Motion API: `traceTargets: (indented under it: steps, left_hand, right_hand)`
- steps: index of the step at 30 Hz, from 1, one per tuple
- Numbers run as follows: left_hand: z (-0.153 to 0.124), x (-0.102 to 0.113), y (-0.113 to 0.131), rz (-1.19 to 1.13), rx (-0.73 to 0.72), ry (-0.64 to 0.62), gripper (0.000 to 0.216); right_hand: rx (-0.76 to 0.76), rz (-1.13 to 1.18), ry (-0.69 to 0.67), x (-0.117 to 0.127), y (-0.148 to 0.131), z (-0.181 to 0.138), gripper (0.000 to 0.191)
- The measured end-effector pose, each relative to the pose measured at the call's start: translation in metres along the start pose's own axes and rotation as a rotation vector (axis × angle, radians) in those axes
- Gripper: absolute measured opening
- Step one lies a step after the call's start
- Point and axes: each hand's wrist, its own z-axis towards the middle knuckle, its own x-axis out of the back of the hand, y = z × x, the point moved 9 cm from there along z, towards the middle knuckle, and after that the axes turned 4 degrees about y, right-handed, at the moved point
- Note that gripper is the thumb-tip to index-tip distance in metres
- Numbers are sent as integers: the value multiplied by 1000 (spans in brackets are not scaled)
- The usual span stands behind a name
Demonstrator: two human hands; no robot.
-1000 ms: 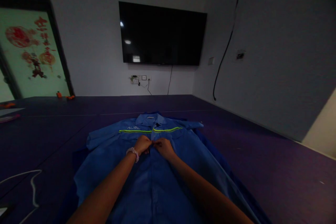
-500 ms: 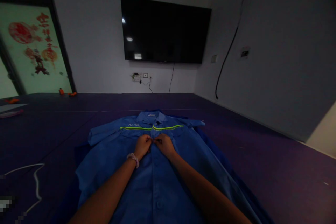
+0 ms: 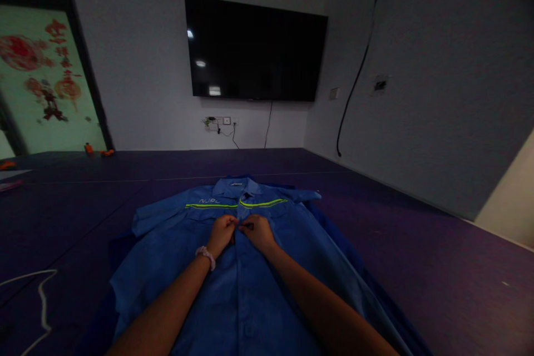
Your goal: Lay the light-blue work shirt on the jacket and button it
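A blue short-sleeved shirt [image 3: 167,267] lies front side up, its collar [image 3: 236,186] pointing away from me. Yellow-green stripes cross the chest, with white letters above the left one. At the front placket, just below the stripes, my left hand [image 3: 222,235] pinches the cloth; a pink scrunchie [image 3: 206,256] circles that wrist. Close beside it, my right hand [image 3: 257,232] pinches the placket edge from the other side. The fingertips nearly meet, and whatever button lies between them is hidden. Lower on the placket a button [image 3: 249,329] shows.
Darker blue cloth [image 3: 334,233] lies under the shirt on the purple surface [image 3: 417,267]. A white cable [image 3: 43,295] runs at the lower left. Small orange objects [image 3: 107,152] are near the glass door. A television [image 3: 256,50] hangs on the wall; a black cable [image 3: 354,86] dangles at right.
The view has shifted slightly, so everything sits a little further left. Both hands stay pinched at the same part of the placket, with only slight finger movement.
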Motion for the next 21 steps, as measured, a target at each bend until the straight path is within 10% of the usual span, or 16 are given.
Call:
traceTargets:
  steps: [21]
  left_hand:
    - [5, -2, -10, 149, 23, -37, 26]
  right_hand:
    - [27, -193, -99, -7, -10, -5, 18]
